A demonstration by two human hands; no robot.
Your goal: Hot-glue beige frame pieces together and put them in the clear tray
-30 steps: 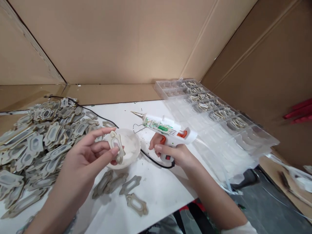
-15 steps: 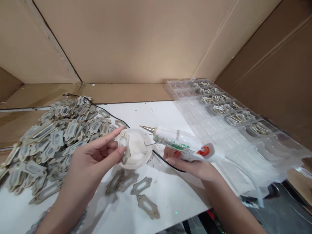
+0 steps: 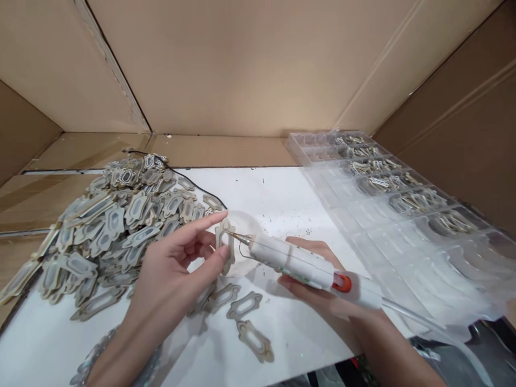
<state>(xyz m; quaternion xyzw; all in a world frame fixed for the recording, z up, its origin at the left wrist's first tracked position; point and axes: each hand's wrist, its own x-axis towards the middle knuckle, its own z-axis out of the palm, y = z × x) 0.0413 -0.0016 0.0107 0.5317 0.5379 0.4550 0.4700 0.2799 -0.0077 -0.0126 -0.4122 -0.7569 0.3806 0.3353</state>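
Observation:
Between thumb and fingertips, my left hand (image 3: 181, 263) pinches a small grey-beige frame-shaped piece (image 3: 224, 248) upright. My right hand (image 3: 312, 269) is wrapped round a white glue gun (image 3: 292, 260) with an orange part near its rear. The metal nozzle points left, and its tip meets or nearly meets the upper part of the held piece. A clear glue stick (image 3: 423, 320) sticks out of the gun's back. Behind the held piece lies a round white dish (image 3: 248, 220), partly hidden. Below it several loose frame pieces (image 3: 253, 340) lie on the white surface.
A large heap of similar frame pieces (image 3: 116, 220) covers the left side. At right stands a clear compartment tray (image 3: 322, 185) with metallic pieces in several cells. A black cord (image 3: 193, 183) runs behind the dish. Cardboard walls (image 3: 242, 64) enclose the back and sides.
The glue gun has swung down and left, so its nozzle now reaches the held piece instead of sitting above the dish. The whole view has shifted a little.

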